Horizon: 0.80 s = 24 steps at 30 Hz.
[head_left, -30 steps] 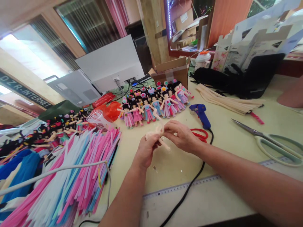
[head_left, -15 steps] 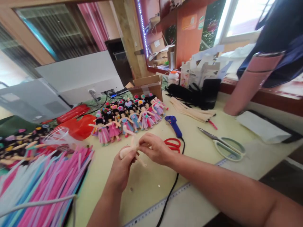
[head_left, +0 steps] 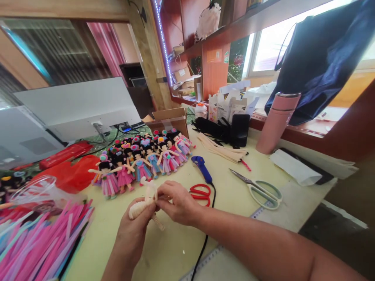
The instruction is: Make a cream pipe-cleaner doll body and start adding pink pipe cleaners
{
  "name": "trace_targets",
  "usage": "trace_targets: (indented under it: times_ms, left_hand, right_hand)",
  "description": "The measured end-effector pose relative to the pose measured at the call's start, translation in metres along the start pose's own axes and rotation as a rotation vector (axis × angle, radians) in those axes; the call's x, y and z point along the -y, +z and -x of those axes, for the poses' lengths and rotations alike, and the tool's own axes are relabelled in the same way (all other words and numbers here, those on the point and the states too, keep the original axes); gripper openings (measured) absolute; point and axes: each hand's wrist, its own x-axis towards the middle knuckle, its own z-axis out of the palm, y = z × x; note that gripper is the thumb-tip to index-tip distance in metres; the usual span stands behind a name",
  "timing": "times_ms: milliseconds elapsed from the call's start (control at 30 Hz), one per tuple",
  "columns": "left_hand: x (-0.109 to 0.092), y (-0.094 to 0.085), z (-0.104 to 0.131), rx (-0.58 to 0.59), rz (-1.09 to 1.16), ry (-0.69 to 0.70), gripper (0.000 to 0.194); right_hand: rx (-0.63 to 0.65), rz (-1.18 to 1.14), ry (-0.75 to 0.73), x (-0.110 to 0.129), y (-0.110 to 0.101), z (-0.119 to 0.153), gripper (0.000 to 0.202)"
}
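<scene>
"Head view, only one. What's in your grip?"

"A cream, fuzzy piece with a fat, coiled oval end (head_left: 138, 210). My left hand (head_left: 134, 228) is clamped on the oval, thumb pressed along its near side. My right hand (head_left: 176, 201) has thumb and index finger together at the narrow end; exactly which strand they pinch is too small to tell."

"Where's the piece, and which way does it run?"

"Up off the tabletop, between my hands. Long axis goes roughly crosswise: oval at the left, inside my left grip, narrow end to the right and slightly farther away, at my right fingertips. Pale loops rise from that narrow end; a short stub slants down to the right below my left thumb."

"Nearer hand?"

"Both touch it. Left has the bulk, right is nearest the narrow end and the loops. That join, right at my right fingertips, is the relation that counts, I'd judge."

"Around you?"

"Rows of small fuzzy dolls in pink and blue skirts (head_left: 140, 167) beyond my hands. Red-handled scissors (head_left: 202, 194) just beside my right hand, blue plastic glue gun (head_left: 202, 168) behind them, metal scissors with pale green handles (head_left: 265, 193) farther right. Pink, white and blue fuzzy stems (head_left: 49, 244) heaped at left."
</scene>
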Motion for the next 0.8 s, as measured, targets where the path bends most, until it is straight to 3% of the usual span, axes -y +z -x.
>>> trace_targets:
  times_ms: [167,267,800]
  left_hand:
    - [0.003,0.003,0.005,0.02,0.018,0.082,0.039]
    - [0.007,0.002,0.003,0.05,0.011,0.118,0.035]
    - [-0.001,-0.002,0.007,0.105,-0.179,0.202,0.029]
  right_hand:
    - [-0.037,-0.268,0.107,-0.001,0.001,0.003,0.007]
    - [0.025,-0.459,0.212,-0.006,0.001,0.002,0.009]
    - [0.128,-0.588,0.558,-0.001,-0.012,-0.002,0.027]
